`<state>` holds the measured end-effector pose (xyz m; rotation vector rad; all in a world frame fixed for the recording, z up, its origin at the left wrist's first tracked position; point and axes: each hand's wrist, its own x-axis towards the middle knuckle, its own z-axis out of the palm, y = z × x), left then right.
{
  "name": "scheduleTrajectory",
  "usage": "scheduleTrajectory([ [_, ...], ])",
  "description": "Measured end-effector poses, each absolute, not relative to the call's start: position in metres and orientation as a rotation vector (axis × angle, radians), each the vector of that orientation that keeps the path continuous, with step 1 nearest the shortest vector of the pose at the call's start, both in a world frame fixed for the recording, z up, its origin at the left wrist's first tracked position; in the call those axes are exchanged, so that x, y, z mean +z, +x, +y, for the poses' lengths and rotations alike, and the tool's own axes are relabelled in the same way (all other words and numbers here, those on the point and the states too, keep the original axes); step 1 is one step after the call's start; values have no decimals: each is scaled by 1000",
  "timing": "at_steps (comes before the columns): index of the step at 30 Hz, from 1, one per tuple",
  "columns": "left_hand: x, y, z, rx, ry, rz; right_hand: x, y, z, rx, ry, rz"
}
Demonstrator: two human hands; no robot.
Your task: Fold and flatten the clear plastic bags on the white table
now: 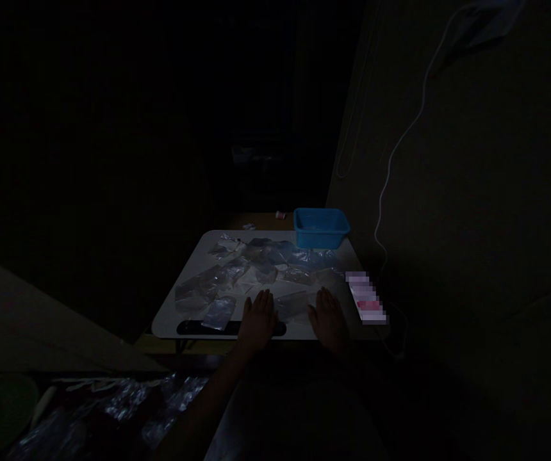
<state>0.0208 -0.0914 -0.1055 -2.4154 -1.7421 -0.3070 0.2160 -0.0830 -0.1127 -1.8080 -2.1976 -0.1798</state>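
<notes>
My left hand [259,318] lies flat near the front edge of a white table [164,320], fingers stretched forward. To its right, my right hand [328,319] also rests palm down with the fingers out. Between them is a flat clear plastic bag [292,307], whose sides come close to or under both hands; the dim light hides the exact contact. A small folded plastic bag [219,312] sits left of my left hand, over a dark slot [189,328] in the table. Several crumpled clear plastic bags [237,272] spread across the tabletop beyond.
A blue plastic basket [321,238] stands at the back right corner. A lit, blurred screen [366,298] is at the right edge, with a white cable [391,160] hanging on the wall. Crumpled plastic [126,398] and a green round object [1,410] lie low at left.
</notes>
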Motion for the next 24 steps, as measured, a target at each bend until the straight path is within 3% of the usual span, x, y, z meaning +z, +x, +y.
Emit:
scheduleTrajectory([
  [13,-110,14,-91,-760,-2490,-1713,-114,220,-85,-223,-1729,-2135],
  [24,-102,9,-99,-735,-2698,-1571,-112,221,-85,-206,-1731,-2129],
])
